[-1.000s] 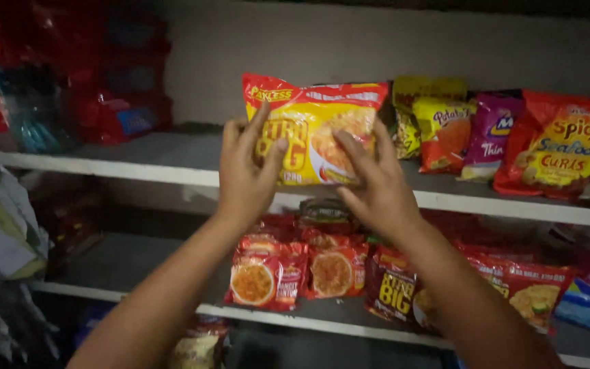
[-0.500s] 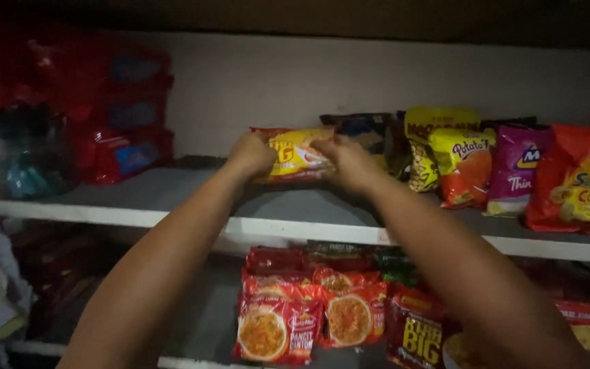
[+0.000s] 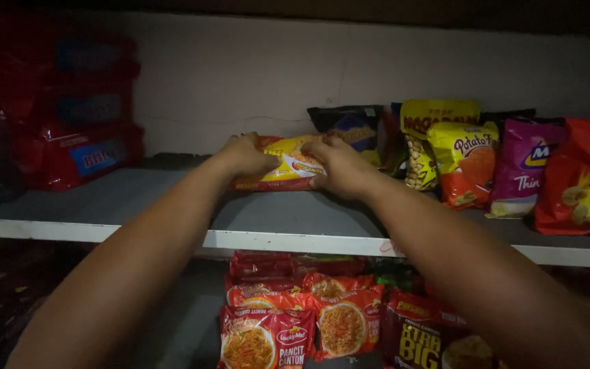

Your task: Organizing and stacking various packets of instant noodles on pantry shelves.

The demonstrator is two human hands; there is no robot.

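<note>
Fingers (image 3: pixel 268 160) of your left hand (image 3: pixel 244 156) and right hand (image 3: pixel 339 166) curl closed on the yellow noodle packet's (image 3: pixel 288 166) ends, laying it flat on the upper shelf (image 3: pixel 295 240), left of the standing snack bags (image 3: pixel 466 160), keeping the row aligned.

Glossy plastic noodle packet (image 3: pixel 288 164) lies on a matt, smooth shelf (image 3: pixel 138 205).

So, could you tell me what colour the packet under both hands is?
Yellow and red, seen in the head view: the noodle packet lies flat on the shelf.
</note>
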